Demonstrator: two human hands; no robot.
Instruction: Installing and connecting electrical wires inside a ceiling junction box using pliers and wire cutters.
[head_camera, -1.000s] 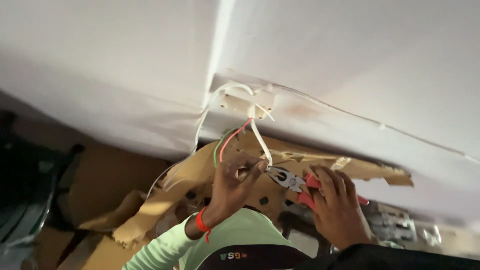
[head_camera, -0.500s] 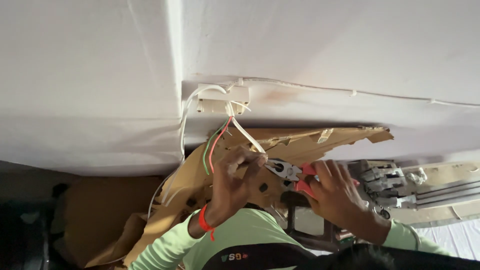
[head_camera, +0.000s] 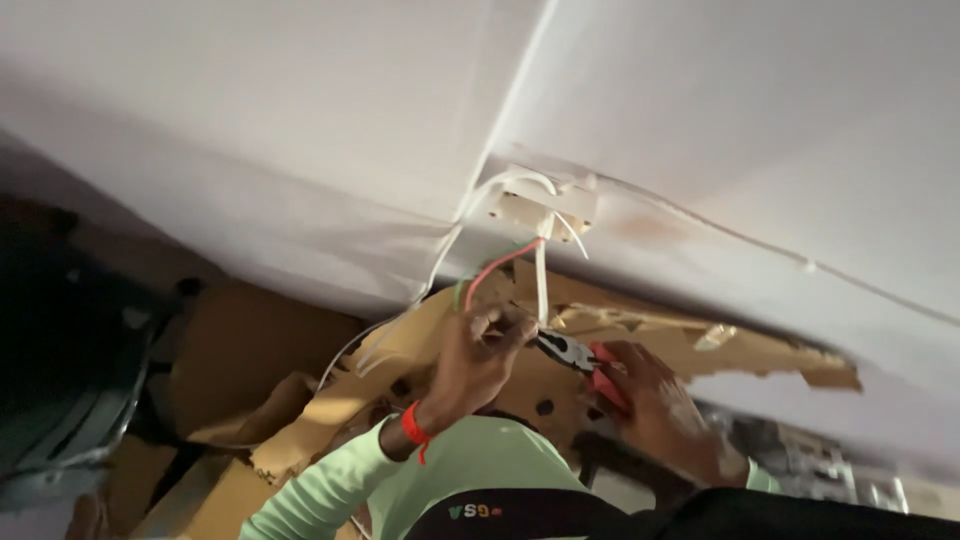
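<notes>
A small white junction box (head_camera: 540, 205) is fixed on the white wall, and red, green and white wires (head_camera: 500, 262) hang down from it. My left hand (head_camera: 478, 352), a red thread tied around its wrist, pinches those wires just below the box. My right hand (head_camera: 655, 400) grips the red handles of a pair of pliers (head_camera: 568, 350). The plier jaws point left and meet the white wire beside my left fingers. Both sleeves are light green.
Torn brown cardboard (head_camera: 720, 345) lies behind the hands and runs off to the right. A thin white cable (head_camera: 760, 245) runs along the wall to the right of the box. A dark area (head_camera: 70, 370) fills the left side. Metal fittings (head_camera: 820, 465) show at lower right.
The view has swung, so the box now sits further right in frame. Both hands have stayed at the wires under the box, with the pliers still held at the white wire.
</notes>
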